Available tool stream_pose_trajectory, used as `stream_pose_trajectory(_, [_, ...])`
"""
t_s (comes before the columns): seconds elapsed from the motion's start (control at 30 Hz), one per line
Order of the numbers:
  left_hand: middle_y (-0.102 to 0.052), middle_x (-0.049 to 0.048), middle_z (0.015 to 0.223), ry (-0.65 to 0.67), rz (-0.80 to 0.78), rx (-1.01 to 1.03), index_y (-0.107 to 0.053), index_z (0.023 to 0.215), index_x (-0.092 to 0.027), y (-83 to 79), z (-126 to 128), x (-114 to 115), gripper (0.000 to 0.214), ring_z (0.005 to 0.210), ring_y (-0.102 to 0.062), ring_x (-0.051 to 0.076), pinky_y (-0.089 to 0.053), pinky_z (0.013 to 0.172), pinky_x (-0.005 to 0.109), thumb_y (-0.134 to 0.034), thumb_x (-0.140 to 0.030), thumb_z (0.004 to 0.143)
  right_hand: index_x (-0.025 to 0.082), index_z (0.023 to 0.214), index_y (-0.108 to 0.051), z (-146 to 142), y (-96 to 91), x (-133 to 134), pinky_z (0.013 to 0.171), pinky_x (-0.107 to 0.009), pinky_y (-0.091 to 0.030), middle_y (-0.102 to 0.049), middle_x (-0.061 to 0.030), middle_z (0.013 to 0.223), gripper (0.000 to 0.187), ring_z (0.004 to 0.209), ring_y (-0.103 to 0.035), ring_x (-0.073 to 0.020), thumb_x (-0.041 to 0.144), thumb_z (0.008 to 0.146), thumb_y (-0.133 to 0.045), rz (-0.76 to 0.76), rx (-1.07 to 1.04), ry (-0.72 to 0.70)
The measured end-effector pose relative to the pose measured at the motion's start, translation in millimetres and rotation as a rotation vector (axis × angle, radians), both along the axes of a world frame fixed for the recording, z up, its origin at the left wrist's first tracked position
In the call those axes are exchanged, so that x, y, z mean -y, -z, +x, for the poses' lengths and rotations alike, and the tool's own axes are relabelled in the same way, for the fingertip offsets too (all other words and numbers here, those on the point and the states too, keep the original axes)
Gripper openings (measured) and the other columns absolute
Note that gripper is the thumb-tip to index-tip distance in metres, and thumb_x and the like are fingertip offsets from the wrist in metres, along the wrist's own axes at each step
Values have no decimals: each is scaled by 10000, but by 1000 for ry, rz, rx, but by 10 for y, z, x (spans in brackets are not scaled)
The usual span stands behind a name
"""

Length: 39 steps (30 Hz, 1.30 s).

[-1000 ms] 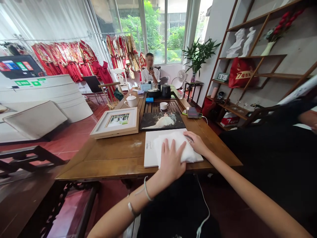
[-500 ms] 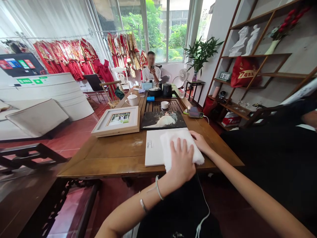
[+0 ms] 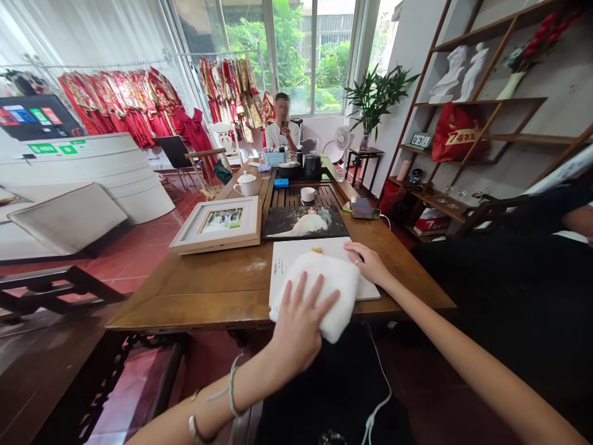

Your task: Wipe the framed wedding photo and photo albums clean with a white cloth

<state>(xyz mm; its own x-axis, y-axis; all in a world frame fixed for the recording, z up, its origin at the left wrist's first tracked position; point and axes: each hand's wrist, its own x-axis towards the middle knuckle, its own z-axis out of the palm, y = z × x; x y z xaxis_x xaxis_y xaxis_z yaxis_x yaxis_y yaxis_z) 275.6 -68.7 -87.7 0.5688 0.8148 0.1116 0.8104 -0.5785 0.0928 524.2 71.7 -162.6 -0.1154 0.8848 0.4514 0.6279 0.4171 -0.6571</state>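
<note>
My left hand [image 3: 296,321] lies flat with spread fingers on a folded, fluffy white towel [image 3: 328,278]. The towel rests on a white panel [image 3: 296,248] with small print at its left side, and overhangs the panel's near edge. Touching the panel's right part is my right hand [image 3: 368,262], its fingers stretched out and no object visible in them. A small yellow piece [image 3: 317,250] shows on the panel just beyond the towel. Behind the panel lies a dark picture of a figure in a white gown [image 3: 308,222].
Left on the wooden table [image 3: 194,296] are light-framed pictures [image 3: 222,222], stacked. Farther back stand a lidded white cup [image 3: 247,184], a small white cup [image 3: 308,194] and a black kettle [image 3: 312,167]. A person [image 3: 281,133] sits at the far end. Another person's dark clothing [image 3: 500,296] is at right.
My left hand has slid the towel left and nearer to me, uncovering the panel's right part and the yellow piece. My right hand has shifted slightly left onto the panel.
</note>
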Motion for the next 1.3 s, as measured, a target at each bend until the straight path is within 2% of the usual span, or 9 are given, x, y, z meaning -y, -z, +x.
stream_pose_trajectory(0.2, [-237, 106, 1561, -183, 58, -7, -397, 1430, -238, -10, -26, -656, 701, 1443, -146, 334, -200, 1142, 536, -517, -83, 757, 216, 1024, -694, -5, 7, -3, 1045, -461, -423, -671, -99, 1191, 268, 1150, -604, -248, 212, 826, -513, 14, 12, 7])
stream_pose_trajectory(0.3, [-279, 118, 1544, -233, 65, 7, -389, 1435, -219, 25, -7, -952, 654, 1432, -196, 329, -203, 1146, 510, -521, -140, 798, 222, 1025, -692, -2, 11, -3, 1044, -465, -424, -672, -93, 1192, 269, 1151, -604, -247, 210, 825, -514, 17, 13, 9])
stream_pose_trajectory(0.37, [-306, 122, 1532, -269, 53, 6, -389, 1434, -220, 24, 14, -1043, 634, 1420, -231, 334, -218, 1136, 515, -519, -167, 815, 219, 1031, -690, -1, 13, 0, 1048, -467, -420, -671, -95, 1193, 272, 1158, -599, -248, 214, 829, -509, 16, 12, 4])
stream_pose_trajectory(0.5, [-346, 110, 1513, -274, 36, -11, -393, 1429, -231, -17, 29, -947, 624, 1407, -263, 324, -240, 1123, 515, -498, -155, 818, 230, 1038, -689, -1, 15, 3, 1054, -465, -415, -671, -87, 1192, 270, 1165, -594, -247, 228, 836, -510, 21, 6, 10])
stream_pose_trajectory(0.8, [-280, 50, 1551, -191, -11, 33, -363, 1450, -278, 74, -204, -82, 805, 1444, -169, 303, -202, 1148, 526, -484, -52, 687, 219, 1050, -684, -4, 21, 1, 1052, -461, -416, -664, -93, 1205, 283, 1167, -593, -245, 217, 833, -503, 17, 8, 4])
stream_pose_trajectory(0.93, [-269, 36, 1554, -178, -15, 26, -353, 1456, -293, 101, -324, 109, 856, 1444, -170, 300, -227, 1140, 522, -476, -38, 649, 233, 1050, -685, -5, 29, 1, 1055, -458, -414, -668, -80, 1197, 279, 1162, -597, -240, 219, 833, -510, 23, -7, 3])
stream_pose_trajectory(1.0, [-285, 37, 1549, -187, -9, 21, -356, 1454, -297, 87, -348, 92, 840, 1439, -188, 301, -249, 1133, 510, -490, -56, 660, 232, 1049, -686, -5, 33, -1, 1057, -459, -411, -665, -82, 1204, 277, 1161, -597, -242, 221, 832, -514, 22, -12, 4])
stream_pose_trajectory(1.1, [-336, 65, 1525, -222, 12, 7, -374, 1444, -286, 49, -331, -81, 763, 1421, -234, 326, -275, 1115, 509, -531, -126, 715, 229, 1044, -686, -5, 38, -4, 1060, -466, -408, -665, -85, 1203, 271, 1167, -594, -245, 226, 834, -515, 21, -14, 4])
stream_pose_trajectory(1.3, [-397, 121, 1470, -238, 82, -39, -415, 1408, -240, 5, -216, -812, 645, 1380, -300, 356, -300, 1094, 492, -603, -377, 806, 218, 1045, -684, 2, 27, -3, 1058, -465, -414, -666, -96, 1199, 273, 1176, -588, -249, 222, 841, -502, 17, 4, -5])
